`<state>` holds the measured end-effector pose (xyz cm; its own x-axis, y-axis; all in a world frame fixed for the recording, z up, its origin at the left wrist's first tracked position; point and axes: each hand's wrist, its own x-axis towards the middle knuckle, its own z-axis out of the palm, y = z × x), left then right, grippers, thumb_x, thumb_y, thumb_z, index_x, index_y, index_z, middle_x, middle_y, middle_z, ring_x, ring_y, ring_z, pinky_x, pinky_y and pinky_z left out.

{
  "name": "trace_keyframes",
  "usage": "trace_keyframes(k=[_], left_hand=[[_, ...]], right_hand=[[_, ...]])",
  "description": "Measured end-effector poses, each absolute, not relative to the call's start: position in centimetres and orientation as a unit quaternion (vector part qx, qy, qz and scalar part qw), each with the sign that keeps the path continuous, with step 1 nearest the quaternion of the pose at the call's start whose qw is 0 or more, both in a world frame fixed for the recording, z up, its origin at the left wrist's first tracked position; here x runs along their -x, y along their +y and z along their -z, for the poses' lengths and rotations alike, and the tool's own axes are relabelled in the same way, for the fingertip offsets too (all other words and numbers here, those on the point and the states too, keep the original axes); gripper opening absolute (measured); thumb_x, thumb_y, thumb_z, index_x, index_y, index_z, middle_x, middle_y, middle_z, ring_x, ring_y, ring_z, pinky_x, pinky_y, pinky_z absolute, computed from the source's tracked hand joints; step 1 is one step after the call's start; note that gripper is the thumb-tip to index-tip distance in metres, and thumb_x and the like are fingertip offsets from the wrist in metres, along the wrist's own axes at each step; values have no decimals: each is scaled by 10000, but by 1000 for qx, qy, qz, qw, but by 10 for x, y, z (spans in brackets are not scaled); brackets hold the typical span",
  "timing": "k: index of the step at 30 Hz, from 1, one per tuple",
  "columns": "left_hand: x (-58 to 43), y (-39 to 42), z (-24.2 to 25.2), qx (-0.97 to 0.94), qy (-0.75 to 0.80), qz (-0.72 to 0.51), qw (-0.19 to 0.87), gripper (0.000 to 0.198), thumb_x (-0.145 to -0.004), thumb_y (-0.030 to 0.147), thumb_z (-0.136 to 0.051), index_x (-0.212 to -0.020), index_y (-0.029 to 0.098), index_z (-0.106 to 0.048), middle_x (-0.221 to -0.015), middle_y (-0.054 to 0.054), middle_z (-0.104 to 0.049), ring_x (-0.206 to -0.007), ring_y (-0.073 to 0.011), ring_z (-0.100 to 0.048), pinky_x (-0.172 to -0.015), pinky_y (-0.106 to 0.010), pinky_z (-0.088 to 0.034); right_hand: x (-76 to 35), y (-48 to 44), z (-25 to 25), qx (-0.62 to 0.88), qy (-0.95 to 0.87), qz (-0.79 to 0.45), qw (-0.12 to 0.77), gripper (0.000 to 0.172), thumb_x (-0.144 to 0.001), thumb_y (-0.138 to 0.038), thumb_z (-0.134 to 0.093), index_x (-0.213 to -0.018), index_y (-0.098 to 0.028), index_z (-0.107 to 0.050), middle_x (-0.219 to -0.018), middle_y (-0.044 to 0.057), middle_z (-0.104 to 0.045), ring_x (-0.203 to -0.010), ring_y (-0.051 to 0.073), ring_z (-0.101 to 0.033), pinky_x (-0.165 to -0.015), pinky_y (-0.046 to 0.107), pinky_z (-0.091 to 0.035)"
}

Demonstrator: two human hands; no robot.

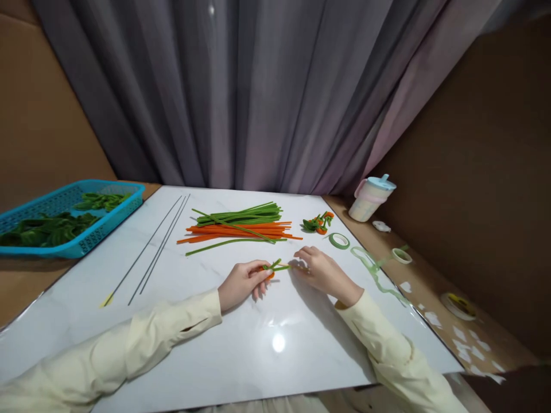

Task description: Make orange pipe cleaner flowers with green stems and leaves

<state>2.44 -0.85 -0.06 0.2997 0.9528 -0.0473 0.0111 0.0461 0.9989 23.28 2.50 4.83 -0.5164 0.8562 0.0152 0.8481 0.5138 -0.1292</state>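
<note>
Near the middle of the white table, my left hand pinches a small piece of bent green and orange stems. My right hand is just to the right of it, fingers curled near the thin tip of the piece; what its fingertips hold, if anything, is too small to make out. Beyond my hands lie a bundle of green stems and a bundle of orange stems. A small pile of finished-looking green and orange pieces rests behind my right hand, beside a green tape roll.
Three thin dark wires lie on the left of the table. A blue basket with green leaves stands at the far left. To the right are a lidded cup, a white roll, a yellow roll and paper scraps.
</note>
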Motion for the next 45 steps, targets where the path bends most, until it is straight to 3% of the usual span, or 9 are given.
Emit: trace_keyframes(k=[10, 13, 14, 19, 23, 27, 35, 42, 45], left_hand=[[-6, -26, -12, -815, 338, -443, 160, 217, -882, 266, -474, -1036, 175, -597, -848, -74, -683, -580, -104, -573, -618, -237, -493], [-6, -29, -18, -817, 308, -479, 84, 175, -879, 247, -488, -1012, 175, -577, -784, -41, -679, -519, -83, -551, -558, -208, -483], [-7, -31, -20, -812, 307, -491, 74, 163, -876, 245, -496, -1004, 174, -568, -747, -25, -672, -504, -79, -548, -540, -198, -480], [-13, -46, -23, -805, 320, -497, 49, 126, -873, 248, -513, -973, 173, -521, -691, 4, -657, -471, -68, -546, -495, -171, -471], [-9, -54, -14, -819, 333, -467, 24, 130, -886, 269, -492, -966, 168, -511, -620, 22, -636, -432, -72, -533, -473, -176, -464], [-3, -52, -5, -840, 318, -441, 9, 151, -902, 276, -459, -975, 157, -514, -657, 2, -651, -419, -70, -520, -465, -178, -457], [-6, -40, 1, -878, 235, -412, 69, 178, -901, 204, -399, -909, 141, -565, -649, -21, -629, -507, -89, -565, -509, -178, -477], [-5, -37, -3, -760, 379, -463, 254, 80, -834, 221, -535, -786, 159, -517, -573, 17, -640, -414, -77, -567, -446, -164, -472], [-3, -32, -5, -745, 356, -521, 216, 54, -823, 195, -560, -828, 154, -524, -572, 18, -646, -399, -80, -579, -447, -165, -486]], right_hand=[[-221, 0, -44, 527, -842, -112, 32, 153, -825, -65, -412, -875, -123, -545, -740, 100, -628, -605, 152, -567, -535, 230, -357], [-230, -27, -51, 507, -838, -175, 101, 236, -915, -154, -291, -944, -157, -526, -720, 30, -611, -524, 98, -495, -516, 203, -360], [-232, -36, -53, 480, -815, -262, 193, 240, -932, -232, -300, -991, -154, -519, -732, 27, -607, -500, 91, -455, -502, 207, -352], [-227, -64, -61, 457, -687, -448, 344, 331, -829, -489, -491, -773, -163, -506, -507, -51, -447, -455, 83, -362, -462, 208, -290], [-211, -70, -56, 475, -706, -387, 355, 340, -743, -455, -610, -629, -176, -454, -496, -78, -331, -464, 72, -312, -466, 203, -258], [-192, -71, -43, 459, -755, -340, 323, 285, -857, -325, -446, -612, -189, -400, -502, -67, -353, -461, 77, -312, -472, 205, -243], [-179, -67, -42, 454, -785, -326, 268, 170, -866, -171, -370, -703, -193, -416, -553, -52, -421, -481, 88, -367, -505, 209, -251], [-186, -62, -53, 450, -676, -469, 348, 314, -924, -442, -352, -856, -173, -498, -558, -39, -517, -498, 83, -397, -511, 197, -310], [-197, -63, -54, 432, -627, -543, 353, 352, -895, -466, -420, -944, -147, -560, -550, -38, -516, -440, 61, -327, -437, 185, -273]])
